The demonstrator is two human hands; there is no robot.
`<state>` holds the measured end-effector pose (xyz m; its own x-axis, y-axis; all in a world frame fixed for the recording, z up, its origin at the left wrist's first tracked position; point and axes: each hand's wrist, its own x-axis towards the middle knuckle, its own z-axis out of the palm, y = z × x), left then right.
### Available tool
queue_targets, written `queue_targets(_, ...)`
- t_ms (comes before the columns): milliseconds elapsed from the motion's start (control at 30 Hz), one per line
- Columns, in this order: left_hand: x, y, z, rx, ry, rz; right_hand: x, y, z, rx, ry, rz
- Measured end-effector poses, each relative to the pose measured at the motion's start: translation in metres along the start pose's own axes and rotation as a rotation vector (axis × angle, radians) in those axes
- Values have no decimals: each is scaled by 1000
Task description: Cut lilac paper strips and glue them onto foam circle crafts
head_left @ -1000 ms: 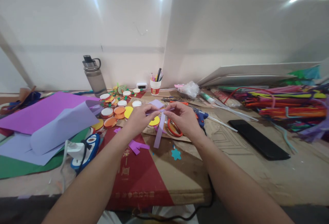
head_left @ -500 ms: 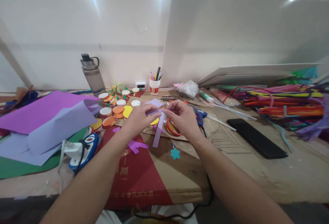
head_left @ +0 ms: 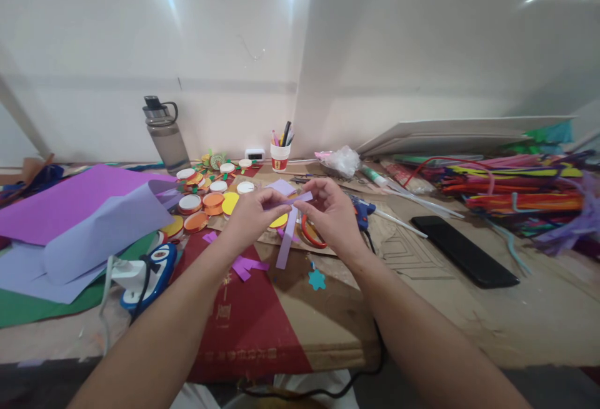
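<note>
Between my hands is a light purple paper strip (head_left: 302, 198). My left hand (head_left: 255, 214) pinches its left end between thumb and fingers. My right hand (head_left: 330, 212) is beside the strip's right end, its thumb and fingers curved and apart. Another light purple strip (head_left: 287, 240) hangs or lies below, pointing toward me; whether it is joined to the first I cannot tell. Red-handled scissors (head_left: 312, 232) lie partly hidden behind my right hand. Purple paper scraps (head_left: 246, 266) and a teal flower-shaped piece (head_left: 317, 279) rest on the cardboard (head_left: 337, 321).
Purple sheets (head_left: 94, 209) and a blue power strip (head_left: 157, 271) are at left. A bottle (head_left: 166, 137) and a pen cup (head_left: 280, 157) stand at the back. Round lids (head_left: 190, 202) sit left of centre. A phone (head_left: 464, 251) and colourful pipe cleaners (head_left: 529, 190) are at right.
My right fingers have opened off the strip's right end, which now shows between my hands. The view has shifted slightly.
</note>
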<state>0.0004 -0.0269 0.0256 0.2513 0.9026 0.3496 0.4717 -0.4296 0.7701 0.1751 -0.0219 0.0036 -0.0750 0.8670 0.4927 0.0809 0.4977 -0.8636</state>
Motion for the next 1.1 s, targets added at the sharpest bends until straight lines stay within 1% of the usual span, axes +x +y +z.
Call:
queue_targets(367,1,-1,-1,-51,-21,-6,-2,-2,-1,4,40,-6)
queue_targets(567,0,-3,0,-87,-35,-33,-3,-3,0,14,67,-9)
queue_targets(800,-1,3,-1,-1,-42,-7,-3,-1,0,-17,98,-11)
queue_targets(1000,-2,4,0,-54,-45,-22,-4,-3,2,28,64,4)
queue_targets(1100,-1,2,1,-78,-46,-32,-3,-4,2,20,76,-19)
